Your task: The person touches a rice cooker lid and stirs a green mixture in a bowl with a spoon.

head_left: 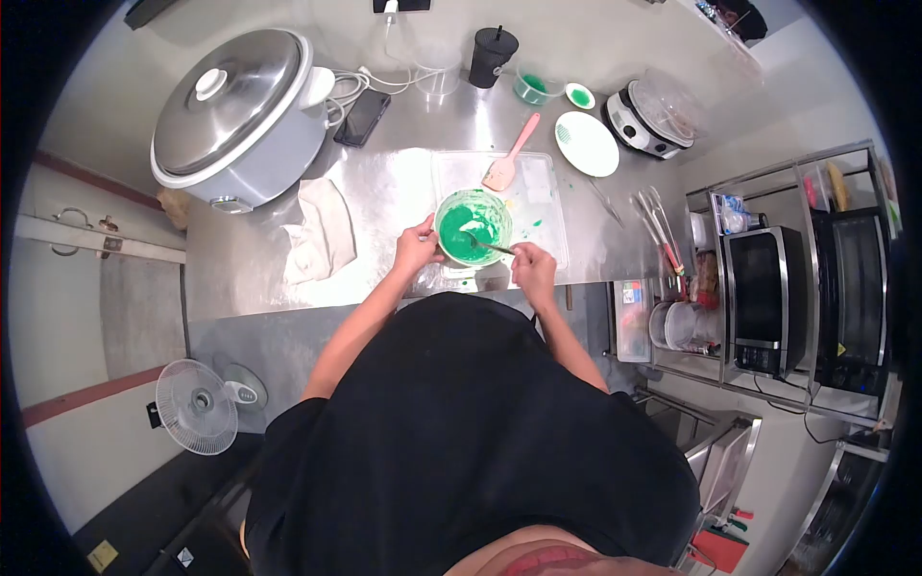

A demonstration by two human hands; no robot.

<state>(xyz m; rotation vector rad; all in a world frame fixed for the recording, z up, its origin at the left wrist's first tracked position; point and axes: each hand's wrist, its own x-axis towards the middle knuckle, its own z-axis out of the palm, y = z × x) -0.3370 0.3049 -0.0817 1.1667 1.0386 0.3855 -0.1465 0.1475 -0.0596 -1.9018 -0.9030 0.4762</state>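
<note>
A round tub of bright green mixture stands in front of me on a translucent plastic tray or mat. My left hand grips the tub's left side, fingers curled against its wall. Pinched in my right hand is the handle of a spoon, whose other end dips into the green mixture, where whitish streaks show. Just behind the tub lies a pink spatula with smears on its blade. Green spots mark the tray right of the tub.
A large rice cooker stands back left, near a phone and a crumpled cloth. Behind are a black tumbler, a container with green and a white plate. Tongs lie right; a fan is lower left.
</note>
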